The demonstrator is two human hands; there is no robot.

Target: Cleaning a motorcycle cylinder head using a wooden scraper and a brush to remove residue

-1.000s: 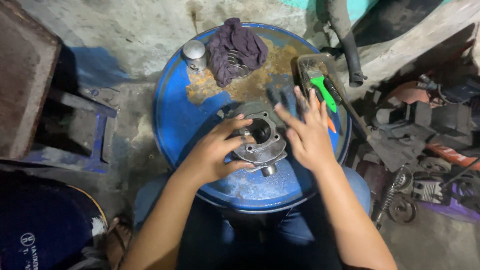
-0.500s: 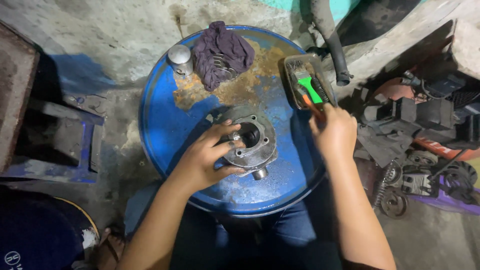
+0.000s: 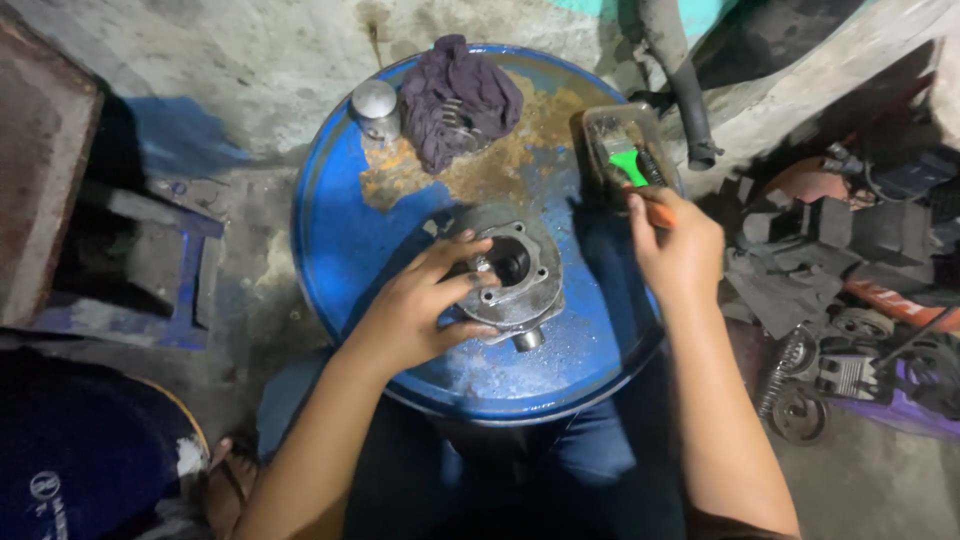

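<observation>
I see the blue drum top [image 3: 350, 240] from above; everything below is placed relative to it. Engine cylinder [image 3: 515, 280], grey metal with a round bore and bolt holes, sits near the drum's centre, slightly toward my near edge, a short stub sticking out on the near side. My left hand [image 3: 415, 315] rests on the cylinder's left flank, fingers spread and curled round its rim, thumb on the near side; gripping the part, not closed into a fist. My right hand [image 3: 680, 250] is at the drum's right edge, well apart from the left, fingers closed around an orange-handled tool [image 3: 658, 212]; the tool's working end is hidden, can't tell its kind. Just beyond that hand, at the drum's far-right rim, a clear plastic tray [image 3: 600, 130] holds a green item [image 3: 630, 165] and some dark small parts. Purple-grey rag [image 3: 460, 95] bunched at the drum's far edge, a rust patch on the lid next to it. Small shiny metal can [image 3: 376, 105] just left of the rag. Right of the drum, off it, a heap of dark scrap parts [image 3: 850, 300] on the floor.
</observation>
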